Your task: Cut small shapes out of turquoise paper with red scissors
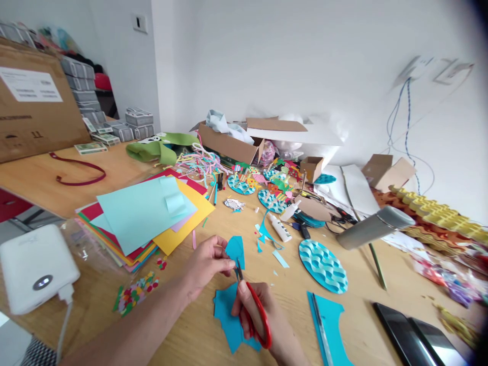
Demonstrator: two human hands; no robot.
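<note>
Our left hand (211, 264): clamped on blue paper (235, 250), ahead of our right. Our right hand (254, 310): closed round red scissors (261, 317), blades at the paper. Beneath, on bench (183, 325): blue scraps (231, 317).

small blue paper piece (235, 251), apparently part-cut, between red-handled scissors' blades (239, 270)

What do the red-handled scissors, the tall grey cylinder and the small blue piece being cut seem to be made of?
Scissors: handles likely smooth plastic, evenly red and softly shiny; dark blades, presumably metal.
Grey cylinder: satin surface, soft highlights; perhaps painted metal, though plastic is possible.
Blue piece: matte coloured paper or thin card, judging by its flat, thin, crisp-edged look.
</note>
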